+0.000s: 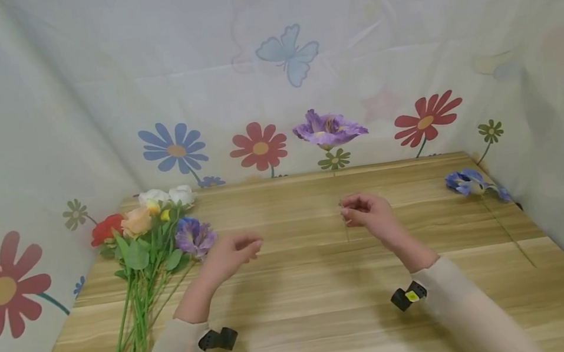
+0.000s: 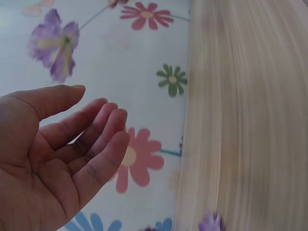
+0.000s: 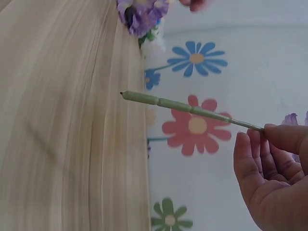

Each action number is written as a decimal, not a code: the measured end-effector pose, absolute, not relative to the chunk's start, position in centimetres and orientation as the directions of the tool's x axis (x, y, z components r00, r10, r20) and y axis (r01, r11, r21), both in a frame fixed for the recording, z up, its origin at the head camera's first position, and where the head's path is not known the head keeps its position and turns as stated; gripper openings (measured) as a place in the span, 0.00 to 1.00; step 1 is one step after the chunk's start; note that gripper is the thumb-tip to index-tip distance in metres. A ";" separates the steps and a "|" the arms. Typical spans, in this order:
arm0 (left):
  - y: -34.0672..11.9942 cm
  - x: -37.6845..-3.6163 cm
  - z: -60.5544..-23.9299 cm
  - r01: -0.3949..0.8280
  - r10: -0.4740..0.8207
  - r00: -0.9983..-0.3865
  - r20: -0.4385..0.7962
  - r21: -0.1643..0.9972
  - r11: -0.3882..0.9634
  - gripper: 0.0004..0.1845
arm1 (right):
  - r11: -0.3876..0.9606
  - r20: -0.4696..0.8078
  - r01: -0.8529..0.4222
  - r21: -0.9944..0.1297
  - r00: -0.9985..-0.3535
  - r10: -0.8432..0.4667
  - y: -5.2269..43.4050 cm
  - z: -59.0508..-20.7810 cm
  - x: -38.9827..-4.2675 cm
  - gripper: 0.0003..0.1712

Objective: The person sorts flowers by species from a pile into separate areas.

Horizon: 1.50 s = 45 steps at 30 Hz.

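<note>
My right hand [image 1: 370, 215] pinches the thin green stem [image 3: 192, 109] of a purple artificial flower between thumb and fingertips. The flower stands upright, its ruffled purple bloom [image 1: 329, 129] high above the hand and the stem's lower end pointing down over the table. My left hand [image 1: 230, 254] hovers with relaxed, slightly bent fingers and holds nothing. In the left wrist view its palm [image 2: 43, 178] shows bare, with the purple bloom [image 2: 57, 45] beyond the thumb. Nearest to the left hand is another purple flower [image 1: 195, 237] at the edge of a bunch.
A bunch of artificial flowers lies at the table's left, with a red rose [image 1: 107, 229], a peach rose [image 1: 136, 222], white blooms [image 1: 181, 195] and long green stems [image 1: 137, 314]. A blue flower [image 1: 467, 182] lies at the right. Patterned cloth [image 1: 206, 91] surrounds the wooden table [image 1: 303, 339].
</note>
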<state>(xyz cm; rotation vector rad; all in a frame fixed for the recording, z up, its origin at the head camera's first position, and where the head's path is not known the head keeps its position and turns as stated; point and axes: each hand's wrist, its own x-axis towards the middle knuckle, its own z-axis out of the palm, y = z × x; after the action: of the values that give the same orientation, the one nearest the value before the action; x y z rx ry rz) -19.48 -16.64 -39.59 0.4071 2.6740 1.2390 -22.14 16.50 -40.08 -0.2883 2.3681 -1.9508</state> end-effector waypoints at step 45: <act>-31.5 -17.9 -41.3 0.116 0.154 -0.987 -0.050 0.448 0.886 0.16 | 0.684 -0.034 0.145 -0.715 -0.984 0.173 42.1 -39.3 -20.1 0.28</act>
<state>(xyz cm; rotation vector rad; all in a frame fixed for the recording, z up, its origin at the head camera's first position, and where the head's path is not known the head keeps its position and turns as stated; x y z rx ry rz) -17.90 -31.50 -41.34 0.2132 2.9689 0.6974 -20.14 42.11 -39.29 0.2749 2.9157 -1.2333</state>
